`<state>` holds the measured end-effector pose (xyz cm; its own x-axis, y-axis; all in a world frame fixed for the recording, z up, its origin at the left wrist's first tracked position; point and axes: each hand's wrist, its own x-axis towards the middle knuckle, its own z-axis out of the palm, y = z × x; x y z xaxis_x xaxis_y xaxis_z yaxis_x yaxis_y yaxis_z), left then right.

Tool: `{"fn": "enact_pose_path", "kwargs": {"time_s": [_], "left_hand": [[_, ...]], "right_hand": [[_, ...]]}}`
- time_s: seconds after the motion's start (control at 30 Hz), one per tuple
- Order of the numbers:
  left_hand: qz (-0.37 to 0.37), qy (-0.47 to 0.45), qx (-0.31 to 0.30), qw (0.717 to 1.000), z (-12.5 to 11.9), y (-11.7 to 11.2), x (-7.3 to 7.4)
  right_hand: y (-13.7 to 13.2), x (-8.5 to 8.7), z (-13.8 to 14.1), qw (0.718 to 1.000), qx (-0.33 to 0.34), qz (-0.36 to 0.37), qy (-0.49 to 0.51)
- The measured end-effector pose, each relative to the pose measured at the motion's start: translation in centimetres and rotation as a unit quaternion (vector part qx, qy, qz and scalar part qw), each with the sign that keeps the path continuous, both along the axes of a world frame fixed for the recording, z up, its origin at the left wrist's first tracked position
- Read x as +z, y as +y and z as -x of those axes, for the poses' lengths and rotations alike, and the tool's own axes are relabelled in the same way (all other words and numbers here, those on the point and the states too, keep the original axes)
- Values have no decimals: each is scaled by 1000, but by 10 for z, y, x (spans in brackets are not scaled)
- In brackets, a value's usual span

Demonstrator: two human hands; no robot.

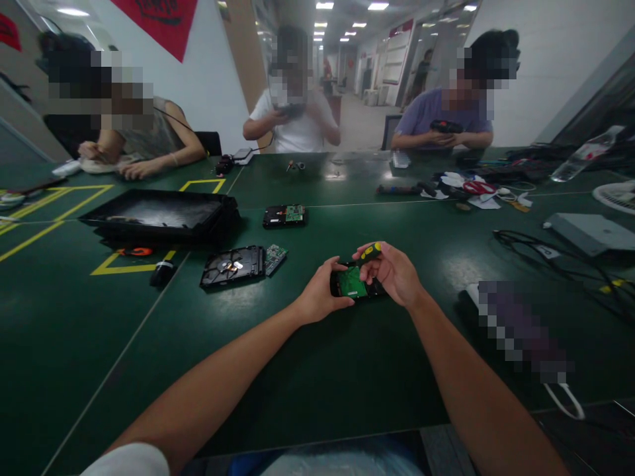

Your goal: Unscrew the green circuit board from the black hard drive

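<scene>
A hard drive with a green circuit board facing up lies on the green table in front of me. My left hand is closed around its left end, thumb at the near edge and fingers at the far edge. In my right hand is a screwdriver with a yellow and black handle, tilted over the board. The fingers hide the screwdriver's tip. To the left lie an opened black drive casing and a loose circuit board. Another hard drive rests farther back.
A stack of black panels stands at the left, near an orange-handled tool and a small black object. Cables, a grey box and a blurred pouch-like thing lie right. Several people sit across the table.
</scene>
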<state>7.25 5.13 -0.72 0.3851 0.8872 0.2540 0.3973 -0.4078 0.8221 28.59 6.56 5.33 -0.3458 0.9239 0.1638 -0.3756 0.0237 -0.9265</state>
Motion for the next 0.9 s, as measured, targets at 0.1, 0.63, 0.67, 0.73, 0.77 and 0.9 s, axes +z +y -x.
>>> {"fn": "enact_pose_path", "kwargs": {"time_s": [0.1,0.63,0.67,0.73,0.77,0.9], "left_hand": [[9,-2,4,1000,0,0,2],[28,-12,-4,1000,1,-1,10],[27,-11,-1,1000,1,-1,9],[23,-6,2,1000,0,0,7],[20,-4,2,1000,0,1,6],[14,-1,1,1000,0,2,3]], "right_hand": [[0,-1,-1,1000,-4,0,1],[0,1,0,1000,-18,-1,-6],[0,1,0,1000,-23,5,-1],[1,1,0,999,-34,11,2],[0,1,0,999,-38,8,0],[-3,3,1,999,-32,-5,-12]]}}
